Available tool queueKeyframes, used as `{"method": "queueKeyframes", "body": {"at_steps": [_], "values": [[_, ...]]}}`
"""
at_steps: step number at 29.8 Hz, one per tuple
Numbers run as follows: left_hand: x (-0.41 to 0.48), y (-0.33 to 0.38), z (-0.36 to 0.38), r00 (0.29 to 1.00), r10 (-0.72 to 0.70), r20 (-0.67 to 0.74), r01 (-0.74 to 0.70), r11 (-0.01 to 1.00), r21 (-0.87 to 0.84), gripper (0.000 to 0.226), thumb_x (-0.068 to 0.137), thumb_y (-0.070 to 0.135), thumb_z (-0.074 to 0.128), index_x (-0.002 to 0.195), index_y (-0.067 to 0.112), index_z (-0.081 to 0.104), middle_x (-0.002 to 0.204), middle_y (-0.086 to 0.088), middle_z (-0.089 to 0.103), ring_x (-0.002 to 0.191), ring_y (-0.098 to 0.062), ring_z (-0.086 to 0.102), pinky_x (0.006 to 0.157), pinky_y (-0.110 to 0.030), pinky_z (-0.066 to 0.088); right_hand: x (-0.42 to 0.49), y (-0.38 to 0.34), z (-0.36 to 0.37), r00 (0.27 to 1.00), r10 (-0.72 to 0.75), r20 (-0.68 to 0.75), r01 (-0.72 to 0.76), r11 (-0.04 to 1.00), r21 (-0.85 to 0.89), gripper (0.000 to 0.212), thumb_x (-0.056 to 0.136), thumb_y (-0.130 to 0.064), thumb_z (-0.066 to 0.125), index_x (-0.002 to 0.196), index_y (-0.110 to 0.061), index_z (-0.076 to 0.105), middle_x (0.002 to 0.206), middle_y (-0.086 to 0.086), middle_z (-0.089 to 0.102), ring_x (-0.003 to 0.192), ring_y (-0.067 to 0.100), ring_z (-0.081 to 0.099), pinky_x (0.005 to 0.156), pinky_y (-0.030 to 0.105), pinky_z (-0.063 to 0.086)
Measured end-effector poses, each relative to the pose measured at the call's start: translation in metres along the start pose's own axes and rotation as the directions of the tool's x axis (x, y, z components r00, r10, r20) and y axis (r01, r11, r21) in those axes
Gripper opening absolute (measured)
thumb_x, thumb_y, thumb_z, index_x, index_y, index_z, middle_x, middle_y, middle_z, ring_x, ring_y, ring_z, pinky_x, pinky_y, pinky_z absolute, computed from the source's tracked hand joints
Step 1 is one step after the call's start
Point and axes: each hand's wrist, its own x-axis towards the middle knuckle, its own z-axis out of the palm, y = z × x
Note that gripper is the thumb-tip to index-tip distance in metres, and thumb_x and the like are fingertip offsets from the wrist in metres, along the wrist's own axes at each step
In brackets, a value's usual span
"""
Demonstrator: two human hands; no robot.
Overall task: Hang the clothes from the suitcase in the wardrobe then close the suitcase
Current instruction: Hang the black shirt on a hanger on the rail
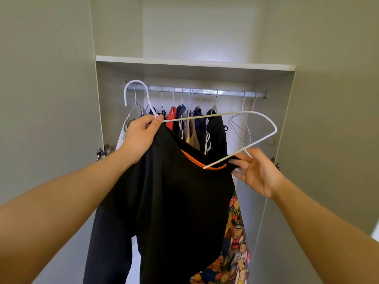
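Note:
A black garment point(174, 201) with an orange neckline point(196, 161) hangs in front of me, partly threaded on a white wire hanger point(266, 121). My left hand point(141, 136) grips the hanger's neck together with the garment's top edge, the hook standing up before the wardrobe rail point(196, 91). My right hand point(256, 171) pinches the black collar edge beside the hanger's lower arm. The suitcase is out of view.
The open wardrobe holds several hung clothes point(196, 128) left and centre on the rail, and empty hangers point(244, 119) at the right. A shelf point(194, 63) runs above. A bear-print garment point(235, 242) hangs low right. Open doors point(47, 99) flank both sides.

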Motion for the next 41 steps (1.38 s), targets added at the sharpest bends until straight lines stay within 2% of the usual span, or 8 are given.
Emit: {"method": "queueKeyframes", "body": {"at_steps": [3, 6, 11, 22, 26, 31, 36, 41], "values": [[0.003, 0.002, 0.0, 1.0, 0.01, -0.012, -0.009, 0.999, 0.052, 0.039, 0.096, 0.028, 0.049, 0.06, 0.014, 0.05, 0.057, 0.001, 0.037, 0.051, -0.002, 0.037, 0.053, -0.013, 0.031, 0.003, 0.007, -0.01, 0.994, 0.046, -0.097, -0.075, 0.944, -0.32, 0.052, 0.097, -0.046, 0.034, 0.118, -0.004, 0.057, 0.112, 0.015, 0.066, 0.117, 0.024, 0.054, 0.104, 0.04, 0.04], [0.002, 0.005, 0.007, 0.999, 0.036, -0.022, -0.032, 0.985, 0.167, 0.043, 0.096, 0.031, 0.049, 0.056, 0.014, 0.045, 0.053, 0.002, 0.035, 0.049, -0.007, 0.034, 0.052, -0.017, 0.028, 0.006, 0.014, -0.014, 0.938, -0.142, -0.315, -0.069, 0.817, -0.573, 0.051, 0.094, -0.052, 0.042, 0.086, -0.009, 0.067, 0.076, 0.006, 0.074, 0.1, 0.023, 0.062, 0.102, 0.043, 0.044], [0.001, 0.019, 0.021, 0.996, 0.075, -0.037, -0.063, 0.963, 0.262, 0.044, 0.097, 0.033, 0.046, 0.056, 0.021, 0.033, 0.051, 0.004, 0.032, 0.047, -0.009, 0.034, 0.048, -0.016, 0.027, 0.0, 0.016, -0.004, 0.945, 0.033, -0.325, -0.175, 0.891, -0.419, 0.032, 0.096, -0.038, 0.046, 0.109, -0.011, 0.059, 0.107, 0.01, 0.067, 0.095, 0.025, 0.058, 0.074, 0.032, 0.045], [0.017, 0.05, 0.027, 0.981, 0.184, 0.058, -0.19, 0.975, 0.113, 0.045, 0.098, 0.025, 0.047, 0.056, 0.021, 0.032, 0.052, 0.007, 0.028, 0.042, 0.001, 0.033, 0.048, -0.01, 0.029, 0.011, 0.038, 0.059, 0.965, 0.262, 0.023, -0.197, 0.779, -0.595, 0.039, 0.097, -0.027, 0.046, 0.136, -0.029, 0.042, 0.123, -0.006, 0.044, 0.127, 0.025, 0.041, 0.106, 0.043, 0.033], [0.02, 0.051, 0.026, 0.98, 0.175, 0.097, -0.18, 0.982, 0.048, 0.042, 0.097, 0.027, 0.047, 0.058, 0.018, 0.036, 0.055, 0.005, 0.03, 0.047, -0.003, 0.032, 0.051, -0.013, 0.03, 0.019, 0.041, 0.071, 0.974, 0.222, 0.048, -0.159, 0.816, -0.556, 0.034, 0.1, -0.017, 0.039, 0.132, -0.022, 0.048, 0.118, -0.002, 0.054, 0.105, 0.014, 0.05, 0.093, 0.033, 0.037], [0.02, 0.047, 0.022, 0.982, 0.167, 0.085, -0.17, 0.985, 0.034, 0.041, 0.097, 0.027, 0.048, 0.057, 0.02, 0.039, 0.055, 0.003, 0.032, 0.052, -0.003, 0.032, 0.056, -0.018, 0.03, 0.021, 0.051, 0.057, 0.934, 0.336, -0.121, -0.284, 0.495, -0.821, 0.034, 0.097, -0.017, 0.047, 0.129, -0.007, 0.05, 0.123, 0.014, 0.056, 0.11, 0.026, 0.057, 0.09, 0.034, 0.05], [0.018, 0.024, 0.004, 0.986, 0.169, 0.009, -0.168, 0.966, 0.199, 0.045, 0.097, 0.025, 0.049, 0.056, 0.02, 0.031, 0.053, 0.005, 0.027, 0.047, -0.003, 0.033, 0.051, -0.017, 0.027, 0.022, 0.047, 0.01, 0.91, 0.271, -0.314, -0.359, 0.893, -0.272, 0.017, 0.092, 0.002, 0.05, 0.092, -0.007, 0.065, 0.115, 0.017, 0.055, 0.1, 0.029, 0.057, 0.081, 0.035, 0.054], [0.016, 0.005, -0.013, 0.988, 0.155, 0.017, -0.15, 0.918, 0.366, 0.043, 0.097, 0.03, 0.048, 0.058, 0.019, 0.033, 0.054, 0.002, 0.034, 0.052, -0.01, 0.036, 0.053, -0.014, 0.03, 0.01, 0.015, -0.019, 0.899, 0.316, -0.305, -0.247, 0.938, 0.245, 0.026, 0.092, 0.007, 0.03, 0.103, -0.001, 0.053, 0.051, 0.01, 0.052, 0.029, 0.015, 0.049, 0.032, 0.02, 0.045]]}}
